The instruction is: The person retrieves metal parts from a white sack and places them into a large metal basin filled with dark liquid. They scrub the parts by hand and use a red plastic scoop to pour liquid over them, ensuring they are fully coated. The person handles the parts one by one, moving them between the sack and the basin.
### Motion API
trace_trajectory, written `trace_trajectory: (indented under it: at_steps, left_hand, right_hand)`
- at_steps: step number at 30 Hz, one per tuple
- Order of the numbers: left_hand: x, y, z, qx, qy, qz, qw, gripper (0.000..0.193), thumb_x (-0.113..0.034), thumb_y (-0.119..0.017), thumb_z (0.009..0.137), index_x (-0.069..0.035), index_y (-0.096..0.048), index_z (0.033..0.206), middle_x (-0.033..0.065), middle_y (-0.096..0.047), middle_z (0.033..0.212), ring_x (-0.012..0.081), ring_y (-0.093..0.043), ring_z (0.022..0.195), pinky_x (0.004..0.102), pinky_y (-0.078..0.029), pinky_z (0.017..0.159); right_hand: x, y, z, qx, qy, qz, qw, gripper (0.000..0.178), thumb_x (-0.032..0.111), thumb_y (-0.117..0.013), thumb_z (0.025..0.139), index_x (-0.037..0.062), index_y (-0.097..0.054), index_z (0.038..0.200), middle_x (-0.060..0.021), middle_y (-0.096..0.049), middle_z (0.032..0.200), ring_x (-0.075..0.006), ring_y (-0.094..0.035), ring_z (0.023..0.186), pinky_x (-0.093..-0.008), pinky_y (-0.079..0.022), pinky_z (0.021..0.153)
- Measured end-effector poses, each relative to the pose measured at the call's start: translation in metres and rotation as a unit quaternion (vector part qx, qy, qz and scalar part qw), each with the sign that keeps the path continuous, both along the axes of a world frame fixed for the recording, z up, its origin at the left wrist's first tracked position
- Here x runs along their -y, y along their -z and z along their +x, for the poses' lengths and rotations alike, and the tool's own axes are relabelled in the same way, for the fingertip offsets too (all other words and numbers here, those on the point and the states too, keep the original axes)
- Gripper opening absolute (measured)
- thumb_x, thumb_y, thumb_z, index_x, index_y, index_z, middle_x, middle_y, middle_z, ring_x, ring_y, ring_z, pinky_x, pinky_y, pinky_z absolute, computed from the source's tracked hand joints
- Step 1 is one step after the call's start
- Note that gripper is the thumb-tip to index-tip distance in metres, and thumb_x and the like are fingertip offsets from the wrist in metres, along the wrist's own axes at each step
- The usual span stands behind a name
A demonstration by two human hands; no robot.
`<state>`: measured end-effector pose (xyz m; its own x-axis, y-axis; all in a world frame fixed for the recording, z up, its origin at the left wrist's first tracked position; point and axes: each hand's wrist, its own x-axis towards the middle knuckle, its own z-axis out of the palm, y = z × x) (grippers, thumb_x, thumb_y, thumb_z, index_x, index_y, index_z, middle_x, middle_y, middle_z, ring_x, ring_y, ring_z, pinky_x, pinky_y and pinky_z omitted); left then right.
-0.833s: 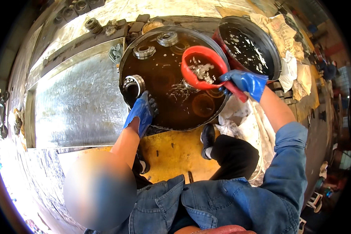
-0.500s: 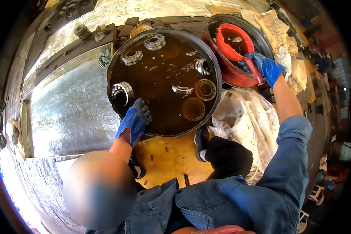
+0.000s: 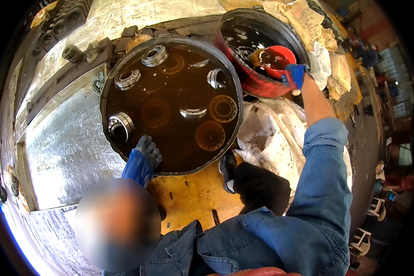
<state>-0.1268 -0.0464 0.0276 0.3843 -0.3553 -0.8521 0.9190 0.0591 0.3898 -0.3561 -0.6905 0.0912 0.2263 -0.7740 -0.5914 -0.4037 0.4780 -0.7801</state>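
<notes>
My right hand (image 3: pixel 299 77), in a blue glove, is closed around the handle of a red dipper (image 3: pixel 287 51). The dipper tilts low inside a red-and-black drum (image 3: pixel 257 91), at dark liquid with pale foam. My left hand (image 3: pixel 145 156), gloved in blue with dark-stained fingers, rests at the near left rim of a wide round tub (image 3: pixel 240 87). Its fingers are apart over the brown liquid and hold nothing that I can see. Closest to it is a steel roller bearing (image 3: pixel 121 125), partly sunk. Another bearing (image 3: pixel 154 56) and several bearing rings (image 3: pixel 223 109) sit farther off in the tub.
A shiny metal-lined tray (image 3: pixel 64 152) lies left of the tub. Stained white sheeting (image 3: pixel 267 124) is heaped below the drum, and brown paper sacks (image 3: pixel 303 20) lie beyond it. Yellow flooring (image 3: pixel 184 198) shows near my feet. A blurred patch covers the lower left.
The red dipper has gone from tilted above the drum's near rim down into the drum, my right hand turning with it. My left hand stays by the tub's rim; the whole view has shifted.
</notes>
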Motion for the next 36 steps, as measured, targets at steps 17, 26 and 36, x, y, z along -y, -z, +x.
trace_trajectory:
  at_steps: [17,26,36]
  left_hand:
    - [-0.023,0.025,0.002,0.129,0.093,-0.161,0.974,0.042,-0.037,-0.048,0.107,-0.014,-0.049,0.141,0.0065,-0.054,0.137,0.0262,-0.05,0.126,0.048,-0.038,0.107]
    - [-0.003,-0.005,0.003,0.01,0.021,-0.118,0.993,0.042,-0.041,-0.05,0.103,-0.011,-0.048,0.133,0.0104,-0.051,0.133,0.029,-0.05,0.119,0.0469,-0.038,0.105]
    - [-0.027,-0.017,0.007,0.069,0.026,-0.103,0.992,0.027,-0.042,-0.053,0.104,-0.015,-0.051,0.107,0.005,-0.048,0.099,0.0216,-0.05,0.091,0.0395,-0.044,0.081]
  right_hand:
    - [-0.034,-0.055,0.003,-0.568,-0.129,-0.5,0.641,0.036,0.029,-0.062,0.091,0.0091,-0.073,0.119,-0.019,-0.073,0.116,-0.0343,-0.07,0.114,-0.0419,-0.056,0.096]
    - [-0.035,-0.083,-0.053,-0.147,-0.066,-0.285,0.945,0.036,0.046,-0.066,0.096,0.0106,-0.072,0.093,-0.0052,-0.07,0.077,-0.0193,-0.065,0.067,-0.0368,-0.05,0.061]
    - [-0.317,-0.094,0.063,-0.052,-0.431,-0.143,0.889,0.045,0.044,-0.068,0.097,0.0,-0.072,0.107,-0.0003,-0.066,0.077,-0.0091,-0.056,0.065,-0.0261,-0.044,0.057]
